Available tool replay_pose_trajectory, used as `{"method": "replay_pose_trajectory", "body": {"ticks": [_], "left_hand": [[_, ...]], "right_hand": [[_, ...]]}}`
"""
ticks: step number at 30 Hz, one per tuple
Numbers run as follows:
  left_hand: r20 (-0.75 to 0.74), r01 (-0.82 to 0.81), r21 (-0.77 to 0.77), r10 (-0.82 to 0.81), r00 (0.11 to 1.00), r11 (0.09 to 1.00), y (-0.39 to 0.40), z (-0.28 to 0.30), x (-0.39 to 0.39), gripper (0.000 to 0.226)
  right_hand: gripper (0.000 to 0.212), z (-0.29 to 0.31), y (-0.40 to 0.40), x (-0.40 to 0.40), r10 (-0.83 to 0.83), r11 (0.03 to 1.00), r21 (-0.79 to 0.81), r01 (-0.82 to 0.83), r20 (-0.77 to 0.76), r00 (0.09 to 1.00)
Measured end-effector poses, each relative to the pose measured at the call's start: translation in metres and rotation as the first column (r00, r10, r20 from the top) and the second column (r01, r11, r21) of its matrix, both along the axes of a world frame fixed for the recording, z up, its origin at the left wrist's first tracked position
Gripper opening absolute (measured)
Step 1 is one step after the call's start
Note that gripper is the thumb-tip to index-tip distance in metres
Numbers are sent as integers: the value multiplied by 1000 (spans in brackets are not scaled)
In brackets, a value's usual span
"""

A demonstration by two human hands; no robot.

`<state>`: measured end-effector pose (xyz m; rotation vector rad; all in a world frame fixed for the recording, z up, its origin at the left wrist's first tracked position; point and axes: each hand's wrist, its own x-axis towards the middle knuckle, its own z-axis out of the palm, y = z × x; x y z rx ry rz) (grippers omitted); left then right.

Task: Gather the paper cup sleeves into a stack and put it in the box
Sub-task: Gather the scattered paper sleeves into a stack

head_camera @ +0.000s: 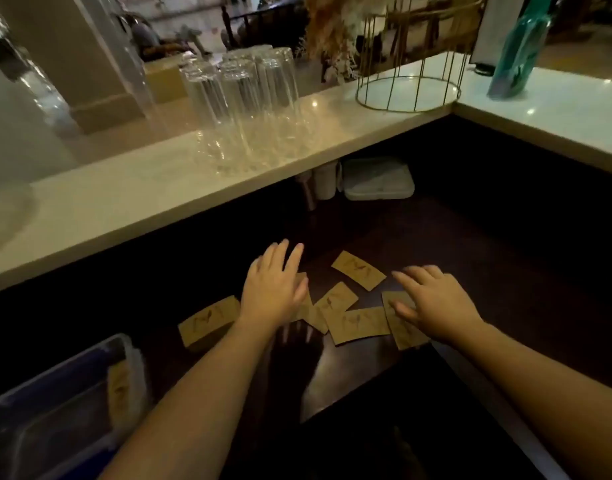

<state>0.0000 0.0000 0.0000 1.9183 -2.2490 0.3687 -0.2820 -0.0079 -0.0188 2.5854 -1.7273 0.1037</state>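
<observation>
Several flat brown paper cup sleeves lie scattered on the dark lower counter (470, 258). One sleeve (209, 322) lies apart at the left, another sleeve (358, 270) at the back, and a few overlap in the middle (358, 323). My left hand (275, 289) hovers palm down, fingers spread, over a sleeve partly hidden beneath it. My right hand (432, 301) rests with fingers apart on the rightmost sleeve (403, 327). A clear plastic box (90, 403) stands at the lower left with some sleeves upright against its right wall.
A pale raised countertop (152, 199) runs along the back and right. On it stand upturned drinking glasses (242, 98), a gold wire basket (408, 88) and a teal bottle (519, 53). White lidded containers (377, 181) sit under the ledge.
</observation>
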Motion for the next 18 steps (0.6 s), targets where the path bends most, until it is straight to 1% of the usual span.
{"method": "replay_pose_trajectory", "body": {"ticks": [1, 3, 5, 7, 9, 10, 12, 15, 18], "left_hand": [[-37, -90, 95, 94, 995, 991, -5, -9, -3, 63], [-138, -251, 234, 287, 948, 939, -15, -29, -9, 64], [-221, -353, 376, 453, 864, 857, -22, -45, -12, 67], [-284, -422, 471, 586, 758, 775, -31, -55, -12, 68], [-306, -461, 558, 688, 659, 690, -38, -62, -8, 71], [-306, -471, 598, 728, 613, 648, -40, -64, -7, 72], [-304, -480, 635, 767, 566, 606, -43, -70, -4, 74], [-334, -477, 647, 784, 524, 595, -49, -75, -2, 70], [-395, -427, 695, 804, 445, 578, -59, -77, 2, 67]], "right_hand": [[60, -8, -1, 1, -94, 991, 99, 90, 31, 995], [59, -25, -2, 2, -283, 943, 223, 247, 146, 948], [62, -38, 0, 6, -465, 844, 388, 369, 188, 865], [68, -47, 2, 10, -561, 772, 469, 428, 189, 806], [66, -54, 8, 15, -586, 757, 470, 454, 180, 790], [62, -57, 11, 18, -596, 755, 458, 469, 181, 783], [55, -59, 12, 23, -623, 747, 448, 492, 212, 753], [55, -57, 8, 26, -672, 707, 486, 514, 233, 703], [62, -56, 2, 25, -711, 667, 529, 525, 239, 662]]}}
